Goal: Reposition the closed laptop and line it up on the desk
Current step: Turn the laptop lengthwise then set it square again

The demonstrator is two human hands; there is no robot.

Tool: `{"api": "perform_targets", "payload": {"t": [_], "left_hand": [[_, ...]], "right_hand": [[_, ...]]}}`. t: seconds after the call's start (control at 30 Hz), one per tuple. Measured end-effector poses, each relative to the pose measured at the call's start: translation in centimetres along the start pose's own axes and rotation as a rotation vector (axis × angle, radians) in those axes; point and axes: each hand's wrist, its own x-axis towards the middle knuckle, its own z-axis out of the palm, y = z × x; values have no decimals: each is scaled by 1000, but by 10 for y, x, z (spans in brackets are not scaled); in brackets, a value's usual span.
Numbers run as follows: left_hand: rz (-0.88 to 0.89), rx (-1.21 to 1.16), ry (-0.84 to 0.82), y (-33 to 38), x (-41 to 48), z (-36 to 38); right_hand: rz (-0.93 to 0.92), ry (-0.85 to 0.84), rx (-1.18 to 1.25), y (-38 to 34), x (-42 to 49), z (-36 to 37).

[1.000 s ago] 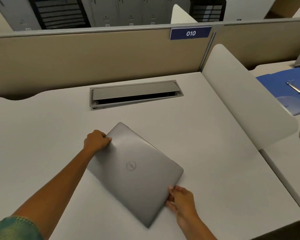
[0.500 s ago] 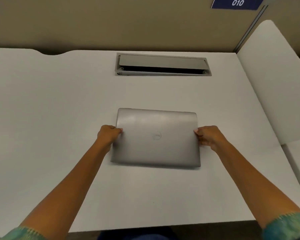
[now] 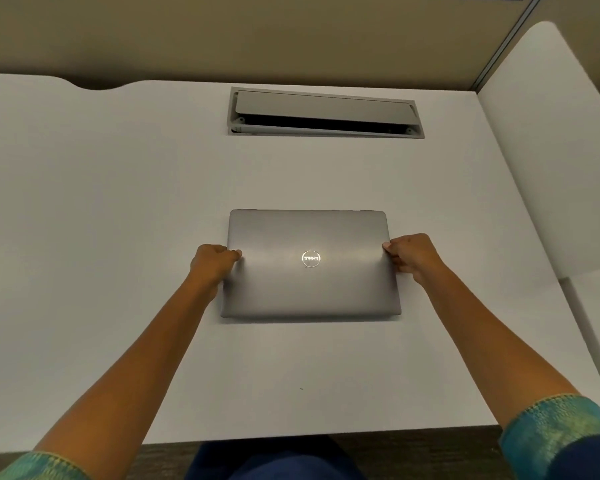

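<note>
Your hands grip the closed laptop (image 3: 310,265) by its short sides: the left hand (image 3: 212,263) curls shut over the left edge, the right hand (image 3: 411,256) pinches the right edge. It lies flat and square on the white worktop (image 3: 101,209), mid-desk. Beyond it, well apart, sits the grey cable hatch (image 3: 324,112), its flap partly raised.

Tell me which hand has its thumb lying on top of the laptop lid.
The left hand: its thumb rests on the laptop lid; the right hand only pinches the edge.
</note>
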Motion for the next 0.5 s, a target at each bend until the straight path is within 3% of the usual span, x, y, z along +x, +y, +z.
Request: {"api": "perform_targets", "payload": {"t": [0.27, 0.4, 0.5], "left_hand": [[74, 187, 89, -7, -3, 4], [212, 512, 169, -12, -8, 11], [393, 604, 258, -13, -15, 17]], "right_hand": [[-80, 107, -138, 5, 2, 3], [-167, 146, -315, 4, 1, 6], [-325, 244, -514, 1, -7, 12]]}}
